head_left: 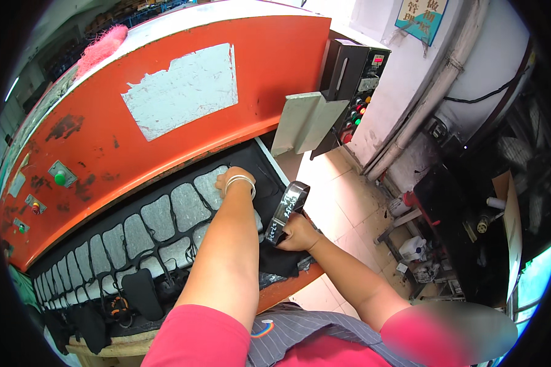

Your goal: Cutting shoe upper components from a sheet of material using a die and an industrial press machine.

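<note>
My right hand (pixel 297 233) grips a dark metal cutting die (pixel 288 207), a narrow loop-shaped frame with white hand markings, and holds it upright at the right end of the bed. My left hand (pixel 227 178), with a pale bangle on its wrist, reaches to the far edge of the last grey pad (pixel 208 185). Its fingers are curled, and what they hold, if anything, is hidden. Two rows of rounded grey pads (pixel 189 208) run leftward over black sheet material (pixel 251 160), with dark borders between them. My left forearm covers part of the near row.
An orange machine beam (pixel 275 73) with green and red buttons spans the far side. A grey metal plate (pixel 309 122) juts out near a control box (pixel 355 67). Black cut pieces (pixel 142 293) and an orange-and-black coil (pixel 121 311) lie along the near edge. Cluttered shelving (pixel 416 251) stands right.
</note>
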The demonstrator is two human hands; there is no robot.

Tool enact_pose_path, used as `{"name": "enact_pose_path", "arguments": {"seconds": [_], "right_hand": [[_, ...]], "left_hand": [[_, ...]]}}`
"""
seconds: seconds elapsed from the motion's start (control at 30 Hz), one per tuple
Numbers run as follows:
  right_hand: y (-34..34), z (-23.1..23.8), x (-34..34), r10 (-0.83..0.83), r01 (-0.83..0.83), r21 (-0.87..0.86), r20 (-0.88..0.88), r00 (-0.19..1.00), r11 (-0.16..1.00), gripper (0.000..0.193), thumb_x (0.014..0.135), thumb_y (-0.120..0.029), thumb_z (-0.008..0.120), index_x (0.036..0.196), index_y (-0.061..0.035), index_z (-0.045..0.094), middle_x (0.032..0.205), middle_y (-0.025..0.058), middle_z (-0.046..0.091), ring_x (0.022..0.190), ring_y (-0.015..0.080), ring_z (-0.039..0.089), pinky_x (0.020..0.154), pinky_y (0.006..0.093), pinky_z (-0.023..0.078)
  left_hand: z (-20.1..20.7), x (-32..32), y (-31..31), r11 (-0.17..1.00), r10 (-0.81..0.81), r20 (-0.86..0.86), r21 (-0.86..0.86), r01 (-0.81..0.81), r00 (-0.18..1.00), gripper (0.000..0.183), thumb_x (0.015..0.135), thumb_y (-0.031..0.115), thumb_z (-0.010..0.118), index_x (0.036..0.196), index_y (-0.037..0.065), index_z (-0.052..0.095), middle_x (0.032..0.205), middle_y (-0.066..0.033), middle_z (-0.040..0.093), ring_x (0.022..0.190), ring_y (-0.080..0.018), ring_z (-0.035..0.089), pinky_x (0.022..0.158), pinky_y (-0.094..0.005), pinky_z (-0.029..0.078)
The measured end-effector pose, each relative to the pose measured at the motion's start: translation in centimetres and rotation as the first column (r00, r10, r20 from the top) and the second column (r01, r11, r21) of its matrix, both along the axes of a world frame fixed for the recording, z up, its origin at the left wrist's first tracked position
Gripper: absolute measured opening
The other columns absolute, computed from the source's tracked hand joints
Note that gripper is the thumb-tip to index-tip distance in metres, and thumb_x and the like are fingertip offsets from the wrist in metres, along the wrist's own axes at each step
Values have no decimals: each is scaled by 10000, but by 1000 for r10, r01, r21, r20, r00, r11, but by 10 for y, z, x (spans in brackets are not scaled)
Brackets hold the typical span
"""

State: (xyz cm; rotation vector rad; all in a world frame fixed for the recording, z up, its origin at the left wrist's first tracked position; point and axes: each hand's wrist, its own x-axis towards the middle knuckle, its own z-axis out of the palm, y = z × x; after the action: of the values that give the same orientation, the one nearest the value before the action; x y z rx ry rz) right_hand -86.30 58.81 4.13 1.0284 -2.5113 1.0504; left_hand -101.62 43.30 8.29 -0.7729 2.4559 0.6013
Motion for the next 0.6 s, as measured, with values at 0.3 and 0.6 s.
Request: {"name": "enact_pose_path", "arguments": {"seconds": [0.3, 0.6], "right_hand": [[4, -11, -4, 55, -56, -115, -10, 998, 992, 250, 593, -229, 737, 790, -99, 656, 796, 129, 619, 763, 338, 593, 697, 420, 466], [3, -25, -7, 29, -30, -13, -64, 998, 999, 319, 563, -335, 750, 705, -65, 656, 721, 165, 608, 734, 349, 579, 713, 427, 469]], "left_hand": [[-20, 43, -38, 529, 416, -430, 831, 171, 801, 516, 735, 55, 754, 1194, -24, 531, 1095, -142, 639, 1056, -260, 605, 950, -355, 458], [50, 135, -102, -77, 599, -269, 918, 390, 754, 396, 874, 59, 628, 1250, 21, 509, 1190, -85, 591, 1092, -244, 581, 976, -400, 444]]}}
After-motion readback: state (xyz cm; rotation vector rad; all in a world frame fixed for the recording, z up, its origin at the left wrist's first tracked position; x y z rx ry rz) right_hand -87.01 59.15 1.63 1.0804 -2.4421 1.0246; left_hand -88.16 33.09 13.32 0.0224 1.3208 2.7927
